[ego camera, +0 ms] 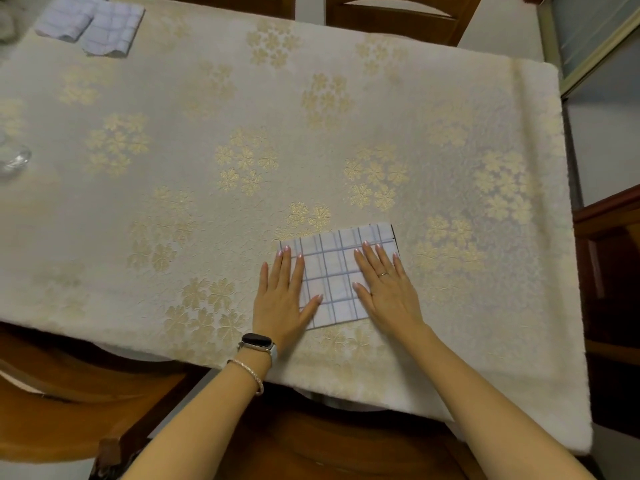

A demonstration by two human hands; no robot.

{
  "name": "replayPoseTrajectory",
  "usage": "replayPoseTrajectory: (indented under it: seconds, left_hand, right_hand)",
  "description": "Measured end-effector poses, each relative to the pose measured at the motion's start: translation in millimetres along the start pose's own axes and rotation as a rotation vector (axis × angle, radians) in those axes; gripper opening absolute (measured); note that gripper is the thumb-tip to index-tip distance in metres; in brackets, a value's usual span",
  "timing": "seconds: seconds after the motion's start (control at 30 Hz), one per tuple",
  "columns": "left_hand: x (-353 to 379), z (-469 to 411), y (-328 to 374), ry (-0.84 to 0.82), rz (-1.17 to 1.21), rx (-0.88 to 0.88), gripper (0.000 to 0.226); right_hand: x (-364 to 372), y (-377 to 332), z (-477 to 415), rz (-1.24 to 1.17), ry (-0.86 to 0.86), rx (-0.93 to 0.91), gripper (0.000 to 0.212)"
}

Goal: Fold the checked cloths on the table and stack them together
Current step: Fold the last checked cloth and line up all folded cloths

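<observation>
Checked cloth (332, 275), folded into a small rectangle, is lying in the lower middle of the frame, close to the near edge of the table (207, 133). You are pressing it flat with both hands. Your left hand (282, 299) is lying palm down on the cloth's left edge, with its fingers straight and pointing away from you and its thumb spreading inward across the checks. Your right hand (388, 289) is lying palm down on the right part, with its fingers straight and slightly fanned. Neither hand is gripping anything; both are only bearing down on the fabric.

You are wearing one watch (258, 342) and one bracelet (247, 374) on the left wrist, and one ring (383, 274) on the right hand.

Both forearms are reaching in from the bottom of the frame, over one wooden chair (311, 445). A cream tablecloth patterned with gold flowers is covering the table.

At the left edge of the frame, one clear glass object (14, 159) is sitting partly out of view.

In the upper left corner, two more folded cloths are lying side by side and touching: a left folded cloth (65, 17) and a right folded cloth (112, 29). That is making three checked cloths in all, and the one under your hands is lying well apart from the other two.
</observation>
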State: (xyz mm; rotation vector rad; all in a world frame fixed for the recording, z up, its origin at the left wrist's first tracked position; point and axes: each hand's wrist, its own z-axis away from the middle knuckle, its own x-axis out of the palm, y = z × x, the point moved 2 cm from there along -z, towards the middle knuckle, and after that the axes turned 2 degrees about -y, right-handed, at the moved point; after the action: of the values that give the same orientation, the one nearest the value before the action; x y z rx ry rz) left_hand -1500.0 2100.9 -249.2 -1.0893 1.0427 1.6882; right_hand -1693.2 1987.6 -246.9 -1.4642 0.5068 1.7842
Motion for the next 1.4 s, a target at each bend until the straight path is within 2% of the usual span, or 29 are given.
replayPoseTrajectory:
  seconds: [0.17, 0.3, 0.37, 0.5, 0.77, 1.0, 1.2, 1.4]
  left_hand:
    - [-10.1, 0.9, 2.6, 0.016, 0.147, -0.022, 0.078]
    - [-29.5, 18.7, 7.5, 0.193, 0.479, -0.220, 0.057]
    - [-33.1, 32.5, 9.8, 0.245, 0.612, -0.342, 0.047]
    - [-30.6, 50.2, 15.1, 0.205, 0.761, -0.533, 0.034]
    - [-28.9, 49.6, 17.6, 0.112, 1.087, -0.705, 0.030]
    - [-30.7, 50.1, 17.4, 0.126, 1.124, -0.728, 0.025]
    - [-31.6, 48.6, 18.5, 0.114, 1.071, -0.706, 0.010]
    - [-39.9, 53.7, 5.2, 0.165, 1.133, -0.730, 0.011]
  right_hand:
    - [-6.2, -2.8, 1.4, -0.011, -0.009, -0.006, 0.066]
    - [-23.1, -23.8, 16.8, -0.138, 0.141, -0.022, 0.059]
    - [-20.9, -41.9, 30.4, -0.185, 0.152, -0.056, 0.055]
    - [-4.1, -67.0, 47.8, -0.228, 0.062, -0.076, 0.055]
    - [11.2, -66.9, 48.9, -0.220, 0.001, -0.043, 0.058]
    - [8.8, -66.5, 49.7, -0.215, -0.020, -0.044, 0.059]
    - [5.3, -65.4, 50.3, -0.248, -0.033, -0.053, 0.057]
    - [-2.2, -45.8, 47.8, -0.225, 0.035, 0.004, 0.053]
